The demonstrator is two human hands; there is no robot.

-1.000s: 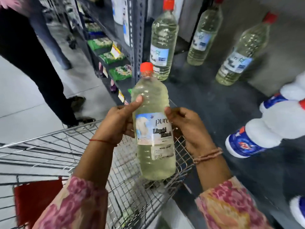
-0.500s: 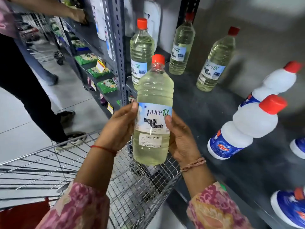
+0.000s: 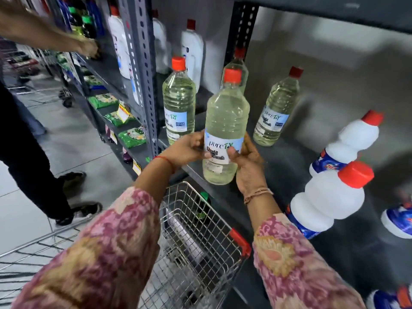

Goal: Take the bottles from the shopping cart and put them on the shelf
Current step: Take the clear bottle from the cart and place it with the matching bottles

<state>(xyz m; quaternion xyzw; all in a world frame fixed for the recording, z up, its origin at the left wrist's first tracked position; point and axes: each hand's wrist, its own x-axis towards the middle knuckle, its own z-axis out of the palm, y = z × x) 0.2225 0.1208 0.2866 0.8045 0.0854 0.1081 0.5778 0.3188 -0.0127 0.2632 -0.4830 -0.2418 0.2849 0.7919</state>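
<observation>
Head view: both forearms reach forward over the shopping cart (image 3: 200,237). The left hand (image 3: 187,150) and right hand (image 3: 247,166) each clasp the upright bleach bottle (image 3: 225,121) by its label, above the shelf (image 3: 278,166) front edge.

A shop aisle is shown. The floor (image 3: 73,148), pale grey tile with thin dark joints, fills the left and lower left of the frame. Dark grey metal racking runs from the upper left toward the centre, held by a perforated upright post (image 3: 142,70) at centre left and a black perforated post (image 3: 242,30) at upper centre. Behind the racking, a plain light grey back wall (image 3: 330,63) takes up the upper right, blurred and evenly lit. Green packets (image 3: 132,136) are laid on the lower tiers at centre left, with small yellow price tags (image 3: 123,112) fixed at the edges.
</observation>
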